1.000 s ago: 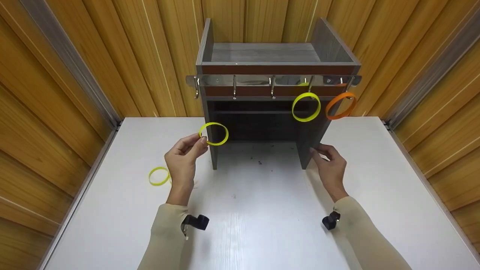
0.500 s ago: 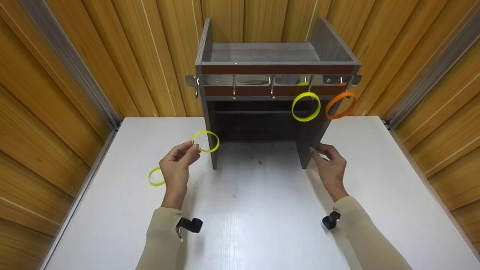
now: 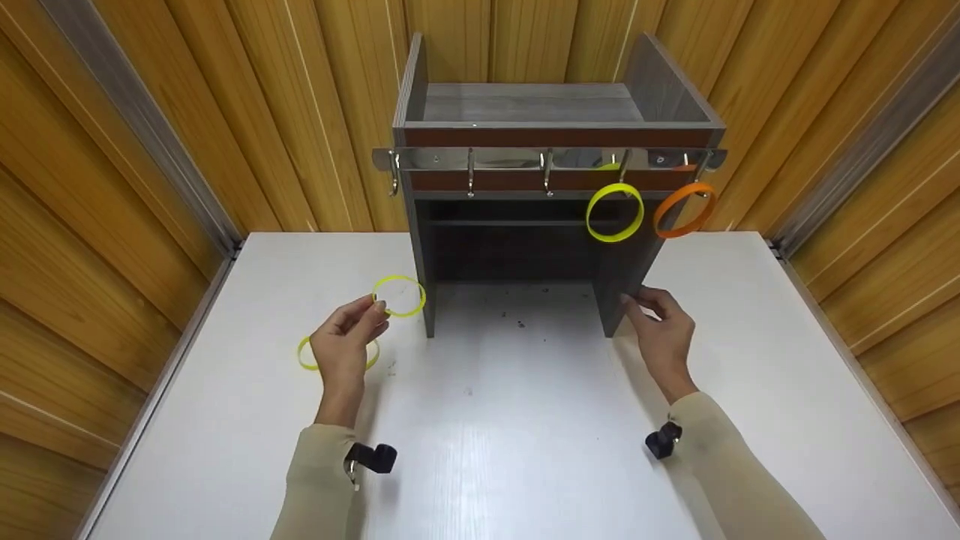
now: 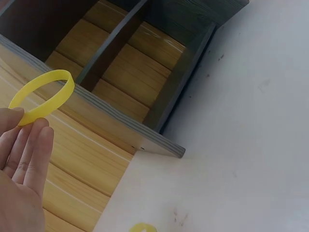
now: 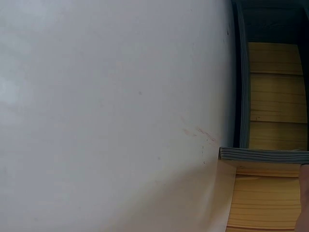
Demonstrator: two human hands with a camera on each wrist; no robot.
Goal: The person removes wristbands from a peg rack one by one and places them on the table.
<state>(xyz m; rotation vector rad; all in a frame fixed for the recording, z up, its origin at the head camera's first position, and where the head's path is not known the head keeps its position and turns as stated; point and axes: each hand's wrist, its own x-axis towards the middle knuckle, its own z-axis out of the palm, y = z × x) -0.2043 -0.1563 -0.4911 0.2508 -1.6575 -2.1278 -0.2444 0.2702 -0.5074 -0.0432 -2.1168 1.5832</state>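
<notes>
My left hand [image 3: 341, 346] pinches a thin yellow wristband [image 3: 400, 296] between thumb and fingers, beside the left panel of a small grey shelf [image 3: 555, 139]. In the left wrist view this yellow band is seen at a slant above the fingertips. My right hand [image 3: 664, 337] holds the lower front edge of the shelf's right side panel; the right wrist view shows only a sliver of it. Another yellow wristband [image 3: 615, 213] and an orange wristband [image 3: 685, 211] hang from the two rightmost hooks. Two more yellow bands [image 3: 302, 355] lie on the table, partly hidden behind the left hand.
A metal hook rail [image 3: 510, 159] with several hooks runs across the shelf's front. The white table [image 3: 480, 450] carries small dark specks under and before the shelf. Wood-patterned walls [image 3: 112, 187] enclose the back and both sides.
My left hand has drawn back, down and to the left with its yellow band, away from the shelf's left panel. The right hand and the hanging bands stay where they were.
</notes>
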